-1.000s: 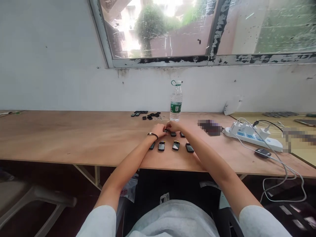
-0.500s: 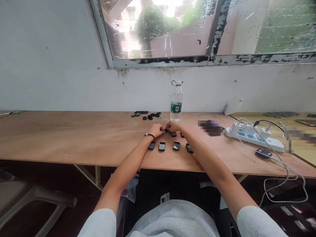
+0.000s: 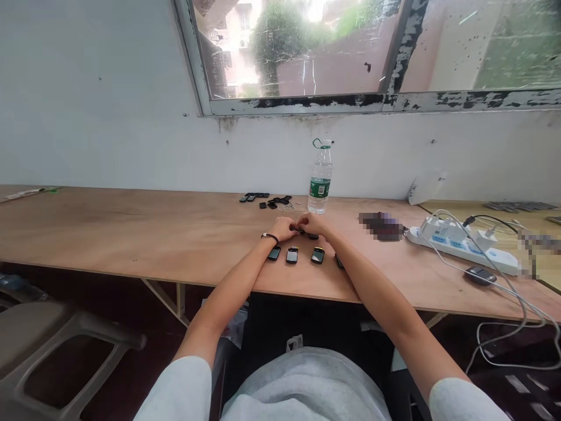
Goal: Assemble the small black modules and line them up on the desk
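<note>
My left hand (image 3: pixel 286 228), with a dark band at the wrist, is closed on a small black piece (image 3: pixel 301 231). Meeting it from the other side, my right hand (image 3: pixel 311 223) pinches at the same piece; its exact kind is too small to make out. Just under the right hand lies a small black device (image 3: pixel 314 236). Nearer me is a row of small black devices with grey screens: one by my left wrist (image 3: pixel 274 253), one in the middle (image 3: pixel 292 255), one further right (image 3: pixel 318 255), and another (image 3: pixel 339 262) partly hidden by my right forearm.
Behind the hands lie black parts (image 3: pixel 280 201) and scattered tiny bright pieces (image 3: pixel 289 206). A water bottle (image 3: pixel 319 181) stands near the wall. To the right are a white power strip (image 3: pixel 464 245) with trailing cables, a dark mouse-like object (image 3: pixel 480 275) and a blurred-out item (image 3: pixel 381 227).
The view has shifted slightly, so the table's contents appear further right. Both hands remain together at the small black piece, with the right fingers slightly changed in pose.
</note>
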Demonstrator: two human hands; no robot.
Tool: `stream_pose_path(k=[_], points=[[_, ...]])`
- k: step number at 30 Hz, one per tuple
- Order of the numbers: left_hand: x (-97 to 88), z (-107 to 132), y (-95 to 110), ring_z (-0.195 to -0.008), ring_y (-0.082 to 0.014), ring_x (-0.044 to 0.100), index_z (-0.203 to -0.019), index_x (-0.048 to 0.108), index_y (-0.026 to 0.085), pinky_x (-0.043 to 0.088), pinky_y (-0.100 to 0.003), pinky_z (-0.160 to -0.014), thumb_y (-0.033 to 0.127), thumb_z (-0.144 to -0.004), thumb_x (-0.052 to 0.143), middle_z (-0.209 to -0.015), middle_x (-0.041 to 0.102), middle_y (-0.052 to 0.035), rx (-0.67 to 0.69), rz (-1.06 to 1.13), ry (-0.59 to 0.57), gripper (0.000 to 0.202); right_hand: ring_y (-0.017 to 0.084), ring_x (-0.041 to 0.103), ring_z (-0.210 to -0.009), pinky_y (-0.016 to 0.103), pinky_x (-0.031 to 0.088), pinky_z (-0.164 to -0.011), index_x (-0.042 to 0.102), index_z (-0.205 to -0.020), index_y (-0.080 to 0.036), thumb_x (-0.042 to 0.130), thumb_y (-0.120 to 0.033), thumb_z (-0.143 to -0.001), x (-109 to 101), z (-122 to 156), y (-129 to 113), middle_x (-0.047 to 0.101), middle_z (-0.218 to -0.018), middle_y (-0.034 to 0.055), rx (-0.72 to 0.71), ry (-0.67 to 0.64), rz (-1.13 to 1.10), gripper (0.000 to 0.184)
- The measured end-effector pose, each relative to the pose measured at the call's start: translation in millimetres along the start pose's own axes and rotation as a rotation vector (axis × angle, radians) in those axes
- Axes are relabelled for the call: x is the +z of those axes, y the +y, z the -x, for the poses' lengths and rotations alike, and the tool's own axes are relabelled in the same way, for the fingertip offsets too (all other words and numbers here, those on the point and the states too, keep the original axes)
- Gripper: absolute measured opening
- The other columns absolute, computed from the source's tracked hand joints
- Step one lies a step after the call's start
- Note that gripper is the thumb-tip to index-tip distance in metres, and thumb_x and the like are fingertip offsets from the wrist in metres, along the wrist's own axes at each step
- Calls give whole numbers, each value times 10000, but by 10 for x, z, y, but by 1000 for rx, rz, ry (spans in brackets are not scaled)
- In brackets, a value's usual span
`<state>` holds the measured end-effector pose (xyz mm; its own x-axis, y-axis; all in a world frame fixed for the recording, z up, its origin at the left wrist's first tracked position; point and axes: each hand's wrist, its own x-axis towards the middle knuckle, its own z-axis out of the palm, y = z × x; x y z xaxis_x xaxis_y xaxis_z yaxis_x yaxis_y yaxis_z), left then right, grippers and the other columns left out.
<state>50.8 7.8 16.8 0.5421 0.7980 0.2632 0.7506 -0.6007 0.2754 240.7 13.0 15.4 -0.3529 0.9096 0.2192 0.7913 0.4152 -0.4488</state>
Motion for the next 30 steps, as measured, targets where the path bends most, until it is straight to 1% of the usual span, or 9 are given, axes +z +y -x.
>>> stream_pose_path(k=[4,8,13,18,21,23,24,27,30], points=[[-4,0,10,-950,-234,707,-990,847,266,499,-305,-894,350,-822,750,-995,809,-41,-17,-11,4,211,139,586,-672,218,365,-567,797,-883,-134,623,-136,-820,-13,4,-22,735,-774,39,26,19,17,184],[-2,-10,18,-923,-239,709,-975,853,255,494,-312,-877,366,-813,764,-985,812,-54,-37,-15,16,217,141,574,-654,234,356,-554,777,-818,-140,644,-153,-812,-45,31,-88,727,-759,47,63,39,65,133],[-11,-10,47,-852,-230,701,-959,859,230,489,-308,-822,373,-811,762,-939,815,-60,-61,15,-2,227,128,497,-568,252,321,-513,733,-737,-156,658,-195,-814,-116,78,-168,663,-659,30,145,-66,67,115],[-41,11,90,-812,-230,687,-979,859,211,482,-308,-784,408,-825,743,-887,810,-68,-67,-10,-16,276,100,397,-512,250,291,-493,664,-650,-154,656,-262,-849,-139,58,-136,565,-570,3,92,-138,77,226],[-60,25,107,-823,-237,693,-965,860,205,483,-310,-785,408,-827,740,-883,810,-77,-87,-40,-8,274,97,400,-517,240,315,-506,657,-641,-151,626,-222,-851,-142,22,-85,566,-569,-2,-3,-198,68,224],[-72,31,116,-834,-239,701,-963,860,203,486,-306,-778,398,-828,737,-904,812,-83,-84,-54,-6,266,114,483,-567,230,385,-554,709,-708,-152,611,-147,-810,-166,8,-48,640,-636,10,-80,-204,48,141],[-76,32,122,-841,-241,705,-962,860,203,488,-305,-774,391,-828,736,-911,811,-86,-78,-63,-7,262,129,539,-618,228,427,-596,745,-776,-155,603,-108,-783,-188,8,-27,692,-709,19,-108,-191,36,150],[-74,22,149,-874,-257,719,-931,858,193,495,-310,-774,383,-824,741,-923,805,-100,-80,-111,8,248,175,657,-848,225,505,-743,794,-1009,-162,558,-8,-729,-285,47,66,778,-1012,56,-132,-117,12,397],[-65,3,183,-896,-272,723,-867,846,185,501,-322,-786,434,-791,787,-935,799,-115,-128,-159,36,266,194,681,-942,219,516,-766,798,-1085,-149,518,44,-706,-383,144,220,778,-1112,82,-111,-113,24,510]])
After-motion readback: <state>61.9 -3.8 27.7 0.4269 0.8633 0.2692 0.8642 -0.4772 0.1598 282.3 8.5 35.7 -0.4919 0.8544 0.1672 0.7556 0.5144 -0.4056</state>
